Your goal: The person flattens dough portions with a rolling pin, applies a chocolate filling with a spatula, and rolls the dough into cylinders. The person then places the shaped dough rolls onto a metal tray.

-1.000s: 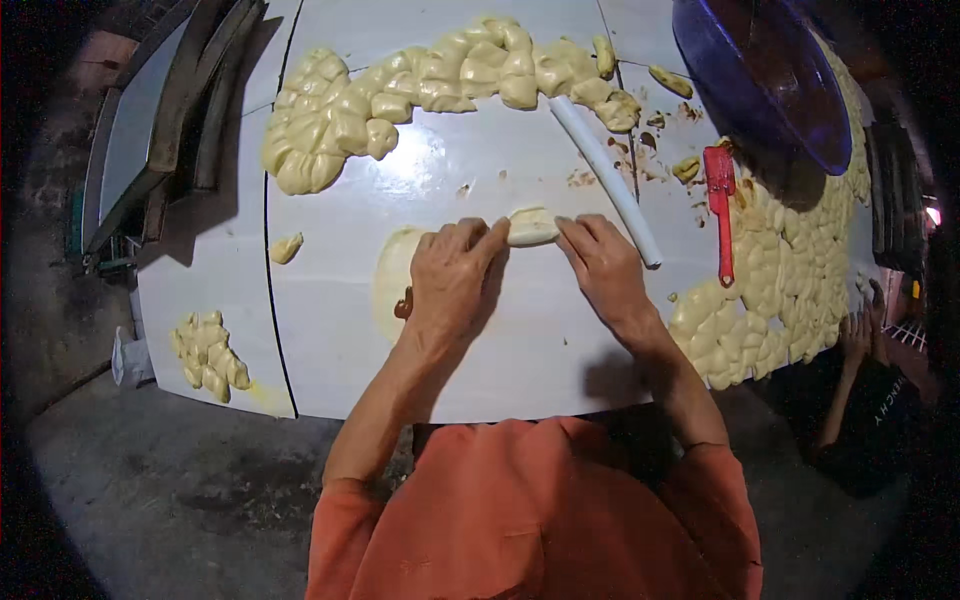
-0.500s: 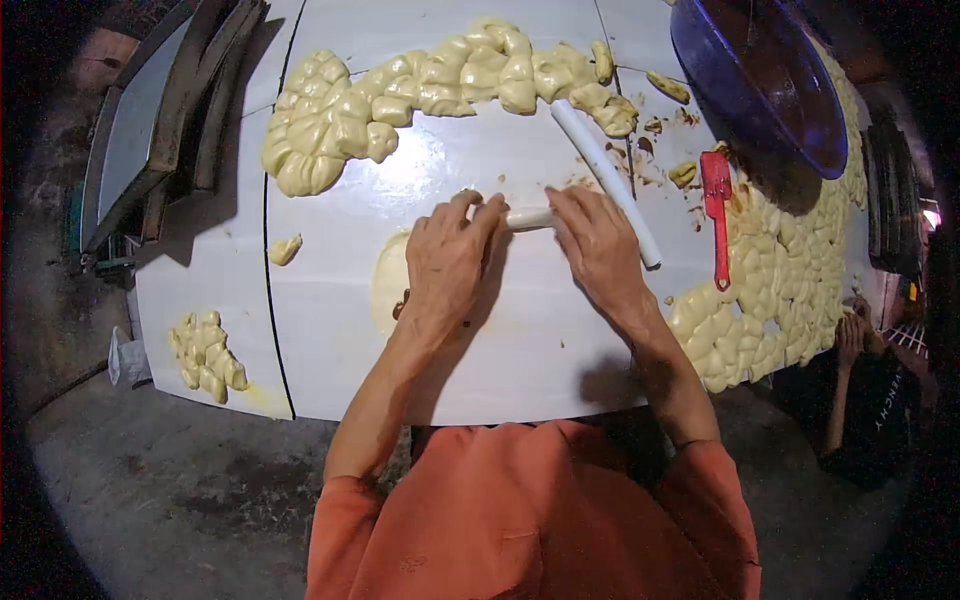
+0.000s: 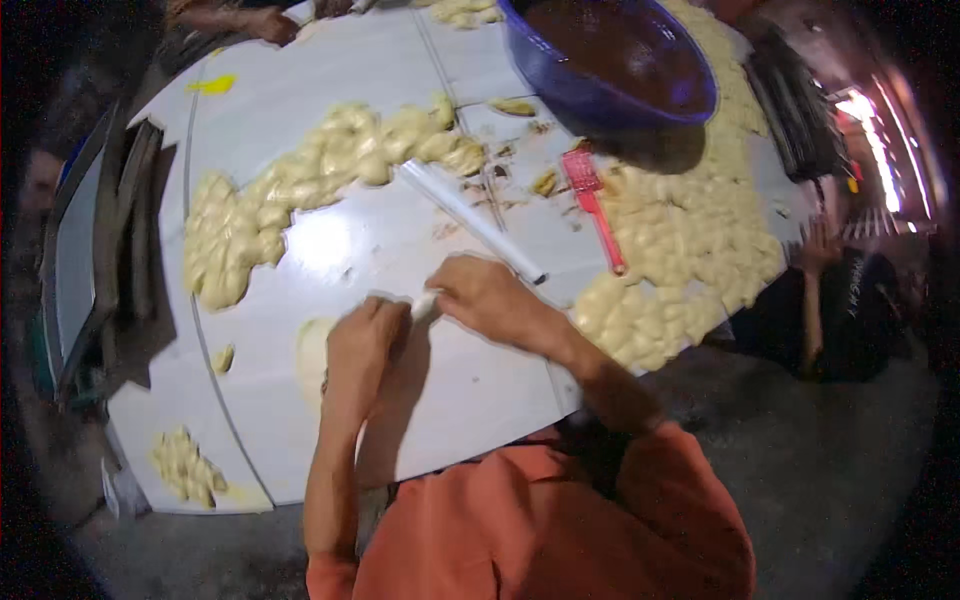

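A short pale roll of dough (image 3: 425, 305) spans the gap between my two hands. My left hand (image 3: 365, 345) is closed at its left end, fingers bent down and mostly hidden. At the other end my right hand (image 3: 495, 303) pinches the roll with curled fingers. Partly behind my left wrist lies a flattened sheet of dough (image 3: 312, 352). Beyond my right hand rests a white rod (image 3: 470, 220), slanting across the table.
Pale dough pieces (image 3: 330, 160) form a band at the back; many more (image 3: 690, 235) cover the right side. A blue basin (image 3: 560, 95) holds brown filling. Near it lies a red spatula (image 3: 597, 215). Trays (image 3: 85, 250) lean at left. Other people's hands show at far left (image 3: 270, 25) and right (image 3: 820, 245).
My view has turned, shifting the table leftward in the picture. My hands went from lying over the roll with extended fingers to gripping its ends, with the roll now tilted.
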Demonstrator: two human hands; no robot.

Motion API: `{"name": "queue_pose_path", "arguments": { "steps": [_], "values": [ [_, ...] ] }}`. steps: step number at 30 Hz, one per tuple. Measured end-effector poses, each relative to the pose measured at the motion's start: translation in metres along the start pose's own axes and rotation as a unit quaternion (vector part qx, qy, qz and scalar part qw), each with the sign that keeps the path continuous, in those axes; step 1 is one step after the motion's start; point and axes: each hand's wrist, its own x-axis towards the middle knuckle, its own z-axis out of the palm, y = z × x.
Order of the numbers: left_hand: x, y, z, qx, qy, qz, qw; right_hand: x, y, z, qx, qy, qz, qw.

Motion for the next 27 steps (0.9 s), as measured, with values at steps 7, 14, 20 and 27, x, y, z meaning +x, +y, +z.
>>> {"name": "queue_pose_path", "arguments": {
  "steps": [7,14,20,27],
  "values": [
    [-0.03,0.028,0.02,0.003,-0.009,-0.039,0.999,-0.052,-0.002,-0.01,-0.069,-0.03,-0.014,0.997],
    [-0.075,0.042,0.003,0.0,0.063,-0.077,0.995,-0.019,0.049,-0.12,-0.297,0.18,0.305,0.887],
    [-0.102,0.057,0.007,-0.05,0.079,-0.158,0.983,-0.034,0.088,-0.133,-0.271,0.145,0.379,0.873],
    [-0.079,0.065,-0.004,-0.066,0.08,-0.116,0.988,-0.042,0.061,-0.155,-0.093,0.054,0.373,0.921]
  ]
}}
